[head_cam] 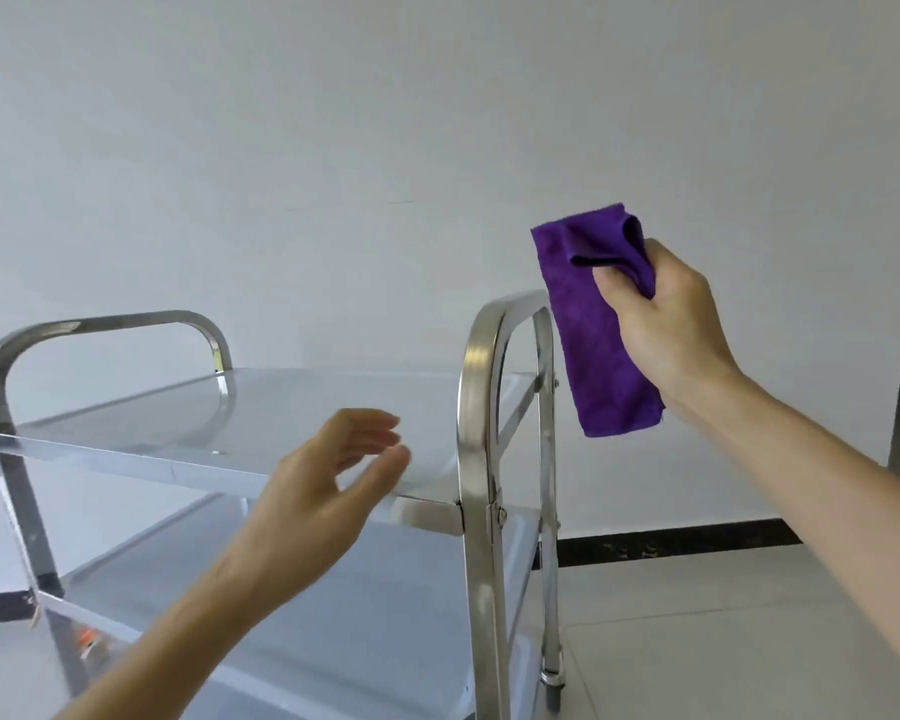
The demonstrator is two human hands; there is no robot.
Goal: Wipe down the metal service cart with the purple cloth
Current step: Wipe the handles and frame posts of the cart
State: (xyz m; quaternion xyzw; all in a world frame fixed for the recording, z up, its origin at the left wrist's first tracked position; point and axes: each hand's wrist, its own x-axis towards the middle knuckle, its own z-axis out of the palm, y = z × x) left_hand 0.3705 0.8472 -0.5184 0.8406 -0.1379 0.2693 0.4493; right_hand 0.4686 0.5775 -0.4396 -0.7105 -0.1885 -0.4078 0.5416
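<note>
The right hand (666, 324) pinches the purple cloth (601, 324) near its upper end, thumb and curled fingers bunching the fabric there, so the folded length hangs down in the air. The cloth is just beside the right-hand handle (481, 356) of the metal service cart (240, 472), on its outer side, and seems to touch nothing, though its edge overlaps the handle's rear tube in this view and contact there cannot be ruled out. The left hand (328, 491) is held loosely spread, fingers relaxed and slightly bent, holding nothing; it hovers at the near edge of the top shelf (261, 407), and whether it touches the metal cannot be told.

Judging from this, the wiping is at or near its start, or between passes: the cloth is lifted off the cart, not pressed on any surface. The next move probably calls for bringing the cloth onto the handle or down flat on the top shelf, with the palm spread behind it so more fabric meets the metal, while the free hand steadies the cart, which stands on a caster (553, 688) and could roll on the tiled floor (723, 641).

The top shelf carries nothing visible. The lower shelf (333, 615) also shows only bare metal where it is in view, though the left forearm hides part of it.
</note>
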